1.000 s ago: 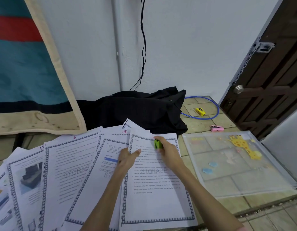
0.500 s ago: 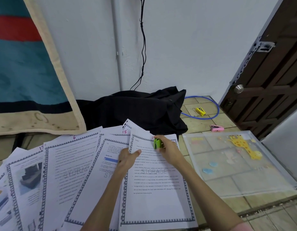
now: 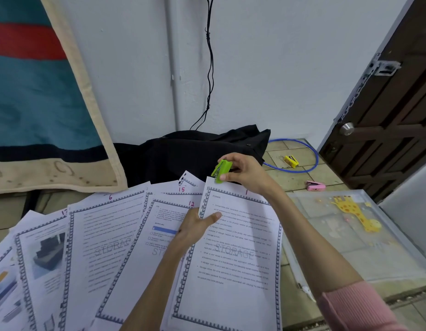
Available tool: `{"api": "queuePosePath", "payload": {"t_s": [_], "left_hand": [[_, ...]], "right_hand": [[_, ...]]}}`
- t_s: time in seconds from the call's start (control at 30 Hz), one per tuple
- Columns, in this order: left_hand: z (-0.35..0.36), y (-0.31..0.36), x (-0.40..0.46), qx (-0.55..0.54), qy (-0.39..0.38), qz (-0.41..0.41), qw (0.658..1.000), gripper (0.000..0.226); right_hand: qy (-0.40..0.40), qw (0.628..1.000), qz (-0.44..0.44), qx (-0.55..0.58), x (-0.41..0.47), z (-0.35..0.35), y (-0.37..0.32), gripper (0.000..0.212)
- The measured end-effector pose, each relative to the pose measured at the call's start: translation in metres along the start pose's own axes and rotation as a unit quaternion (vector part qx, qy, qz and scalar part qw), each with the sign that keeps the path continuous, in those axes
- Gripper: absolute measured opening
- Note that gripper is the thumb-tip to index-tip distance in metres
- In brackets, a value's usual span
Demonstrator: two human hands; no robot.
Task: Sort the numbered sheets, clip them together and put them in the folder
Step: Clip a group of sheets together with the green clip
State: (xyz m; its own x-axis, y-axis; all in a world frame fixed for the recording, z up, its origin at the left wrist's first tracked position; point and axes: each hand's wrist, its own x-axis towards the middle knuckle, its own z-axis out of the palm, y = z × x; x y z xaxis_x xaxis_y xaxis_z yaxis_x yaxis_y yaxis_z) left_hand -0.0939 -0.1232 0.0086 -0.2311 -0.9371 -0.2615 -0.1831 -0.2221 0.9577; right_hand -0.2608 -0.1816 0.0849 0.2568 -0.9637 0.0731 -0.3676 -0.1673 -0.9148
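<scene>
Across the tiled floor [image 3: 294,181], from the left, white printed sheets with blue patterned borders [image 3: 107,237] lie fanned out, red numbers at their top edges. Right of them, the left hand [image 3: 195,226] pinches the left edge of the top sheet marked 1 [image 3: 233,254], thumb on its face. Above that sheet's top corner, the right hand [image 3: 245,172] closes its grip round a small lime-green stapler [image 3: 221,171]. Farther right lies a clear plastic folder with a yellow giraffe print [image 3: 345,237], flat on the floor.

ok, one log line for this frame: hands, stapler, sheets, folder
left hand: pinches sheet 1 | right hand: holds green stapler at sheet's top edge | folder: on floor, right
</scene>
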Motion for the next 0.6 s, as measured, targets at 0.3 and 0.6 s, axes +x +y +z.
{"api": "queuePosePath", "payload": {"t_s": [0.3, 0.6], "left_hand": [[0.001, 0.003, -0.001, -0.017, -0.025, 0.027, 0.999, 0.009], [0.004, 0.010, 0.002, -0.037, -0.017, 0.038, 0.998, 0.006]], "right_hand": [[-0.090, 0.995, 0.032, -0.001, 0.009, -0.020, -0.009, 0.030], [-0.104, 0.993, 0.029, 0.041, 0.010, -0.005, -0.005, 0.019]]}}
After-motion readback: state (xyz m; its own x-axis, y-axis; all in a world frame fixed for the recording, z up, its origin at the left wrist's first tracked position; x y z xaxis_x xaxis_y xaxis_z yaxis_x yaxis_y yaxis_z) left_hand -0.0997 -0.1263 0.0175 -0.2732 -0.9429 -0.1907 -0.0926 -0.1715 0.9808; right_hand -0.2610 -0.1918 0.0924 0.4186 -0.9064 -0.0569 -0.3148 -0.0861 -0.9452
